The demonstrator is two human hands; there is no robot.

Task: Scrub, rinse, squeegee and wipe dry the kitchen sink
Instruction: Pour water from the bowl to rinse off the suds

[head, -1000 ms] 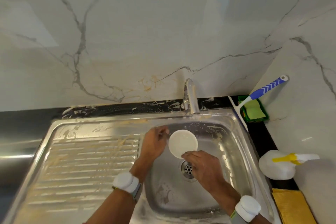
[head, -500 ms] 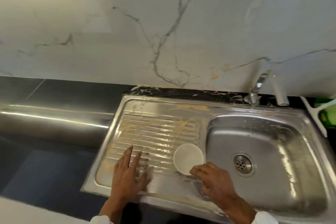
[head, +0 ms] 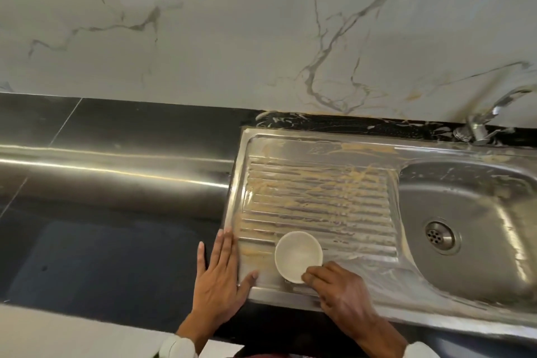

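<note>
Small round white bowl [head: 298, 256], shifted leftward since earlier onto the smeared ribbed steel drainboard [head: 316, 195], right hand [head: 340, 291] pinching its rim, left hand [head: 220, 276] flat, fingers straight; sink scrubbing not begun.

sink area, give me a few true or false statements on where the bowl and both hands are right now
1. The white bowl sits on the ribbed drainboard. True.
2. The right hand holds the bowl's rim. True.
3. The left hand grips a sponge. False: it lies flat and holds nothing, across the sink's left edge.
4. The bowl rests over the drain. False: the drain is uncovered, in the basin to its right.
5. The drainboard is clean. False: tan smears streak it.
</note>
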